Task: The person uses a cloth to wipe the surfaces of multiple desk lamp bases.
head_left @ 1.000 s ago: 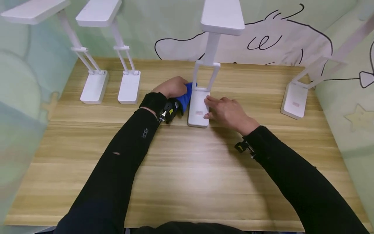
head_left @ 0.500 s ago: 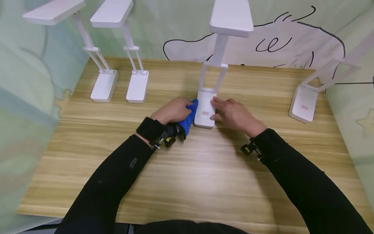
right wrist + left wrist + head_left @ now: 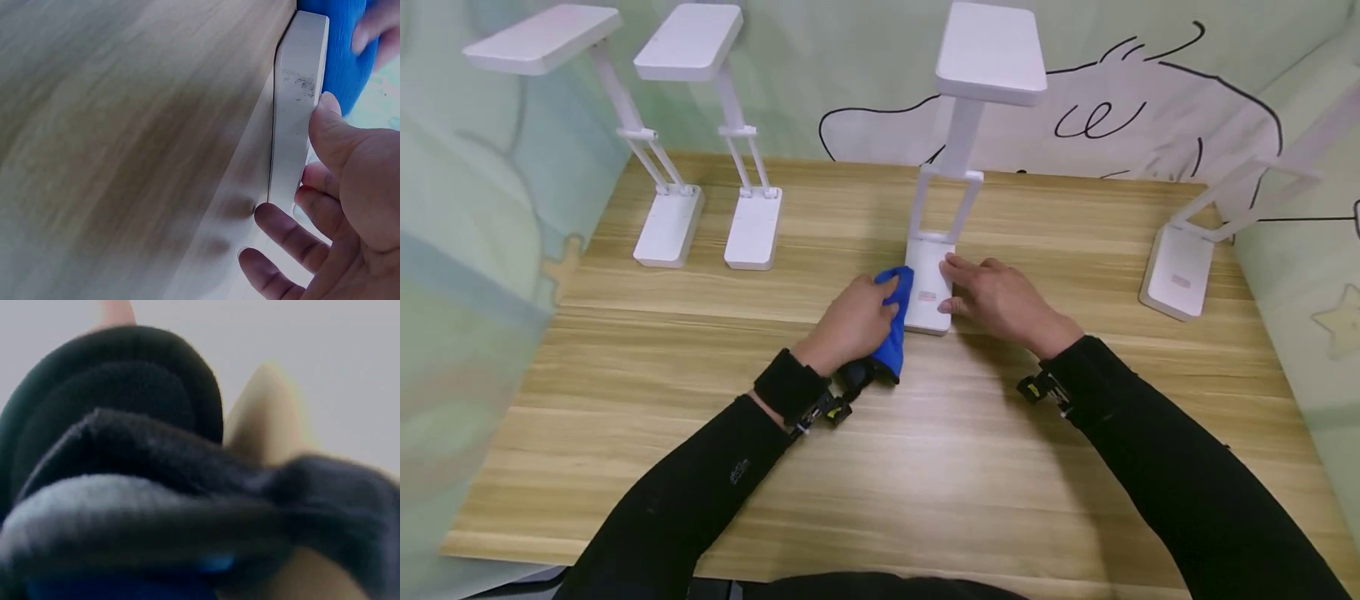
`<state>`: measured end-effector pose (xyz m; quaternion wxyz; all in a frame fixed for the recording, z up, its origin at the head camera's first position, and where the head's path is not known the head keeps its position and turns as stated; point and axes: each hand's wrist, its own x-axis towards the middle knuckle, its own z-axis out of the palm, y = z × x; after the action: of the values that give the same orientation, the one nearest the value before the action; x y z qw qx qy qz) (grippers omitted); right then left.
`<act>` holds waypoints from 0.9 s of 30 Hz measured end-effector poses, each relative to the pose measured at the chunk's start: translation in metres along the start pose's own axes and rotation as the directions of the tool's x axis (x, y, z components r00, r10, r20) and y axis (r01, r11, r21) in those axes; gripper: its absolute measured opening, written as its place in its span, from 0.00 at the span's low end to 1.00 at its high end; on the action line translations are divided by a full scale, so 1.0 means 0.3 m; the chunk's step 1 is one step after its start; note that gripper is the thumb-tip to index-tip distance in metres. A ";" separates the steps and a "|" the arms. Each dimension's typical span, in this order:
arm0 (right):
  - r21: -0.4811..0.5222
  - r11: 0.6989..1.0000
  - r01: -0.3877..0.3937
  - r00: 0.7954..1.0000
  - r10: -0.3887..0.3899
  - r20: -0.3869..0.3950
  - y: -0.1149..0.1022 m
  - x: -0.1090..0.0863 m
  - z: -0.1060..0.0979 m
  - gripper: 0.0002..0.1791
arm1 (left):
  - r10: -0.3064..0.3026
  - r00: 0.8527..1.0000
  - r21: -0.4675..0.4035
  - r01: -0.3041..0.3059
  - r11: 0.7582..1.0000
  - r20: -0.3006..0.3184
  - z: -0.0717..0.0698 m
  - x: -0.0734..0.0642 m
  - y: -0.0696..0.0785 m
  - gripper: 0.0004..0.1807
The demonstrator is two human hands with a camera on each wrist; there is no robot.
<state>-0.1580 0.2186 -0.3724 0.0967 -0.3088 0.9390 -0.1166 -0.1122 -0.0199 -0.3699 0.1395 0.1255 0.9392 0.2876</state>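
Note:
My left hand [image 3: 852, 327] pinches a blue cloth [image 3: 895, 333] between thumb and fingers, close against the left side of a white desk lamp's base [image 3: 927, 283]. My right hand [image 3: 1006, 307] lies at the opposite edge of that base, thumb and forefinger touching it, the other fingers spread loosely. Above, the lamp head [image 3: 991, 50] is tilted forward on its raised arm. In the right wrist view, a dark smudge marks the pale side of the lamp base [image 3: 294, 137], and the blue cloth [image 3: 345, 56] appears just beyond. Dark material blocks most of the left wrist view.
Two similar white lamps stand at the back left, the outer lamp [image 3: 668, 227] and the inner lamp [image 3: 754, 229]. Another lamp [image 3: 1178, 271] stands at the right edge of the wooden table [image 3: 925, 475]. A printed curtain [image 3: 865, 75] hangs behind.
My left hand has slid the blue cloth from the rear of the lamp base toward its front, along the left side. My right hand has kept its place on the base. The head view shifted slightly.

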 end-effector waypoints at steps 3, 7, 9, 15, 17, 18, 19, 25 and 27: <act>0.018 1.000 -0.014 1.000 0.014 0.012 0.007 -0.010 -0.002 0.38 | 0.001 1.000 0.009 -0.001 1.000 -0.031 0.046 -0.077 0.032 0.31; 0.031 0.999 -0.024 1.000 0.023 0.021 0.018 -0.014 -0.003 0.38 | 0.160 0.979 0.186 -0.135 0.973 -0.125 0.093 -0.135 0.060 0.27; 0.034 0.999 -0.021 1.000 0.020 0.021 0.019 -0.012 -0.003 0.38 | 0.279 0.951 0.321 -0.225 0.920 -0.132 0.104 -0.145 0.068 0.20; 0.038 0.999 0.007 0.999 -0.009 0.039 0.010 0.010 -0.004 0.38 | 0.427 0.904 0.465 -0.364 0.807 -0.035 0.082 -0.133 0.043 0.15; 0.039 0.999 0.012 0.999 -0.014 0.046 0.005 0.018 -0.008 0.38 | 0.424 0.905 0.450 -0.367 0.814 -0.029 0.065 -0.132 0.020 0.15; 0.041 0.999 0.010 0.999 -0.013 0.051 0.003 0.021 -0.010 0.38 | 0.419 0.908 0.439 -0.365 0.821 -0.028 0.057 -0.134 0.007 0.15; 0.044 0.999 0.006 0.998 -0.009 0.057 0.002 0.024 -0.013 0.38 | 0.415 0.909 0.428 -0.363 0.827 -0.029 0.049 -0.136 -0.007 0.15; 0.077 0.996 -0.036 0.996 0.030 0.078 0.003 0.018 -0.026 0.39 | 0.370 0.928 0.386 -0.321 0.865 -0.056 0.000 -0.134 -0.081 0.14; 0.083 0.996 -0.043 0.996 0.036 0.079 0.006 0.010 -0.025 0.39 | 0.343 0.937 0.373 -0.294 0.880 -0.070 -0.017 -0.119 -0.095 0.15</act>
<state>-0.1633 0.2194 -0.3659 0.1482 -0.2900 0.9347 -0.1423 -0.0852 -0.0566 -0.3756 0.0022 0.2820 0.9492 0.1393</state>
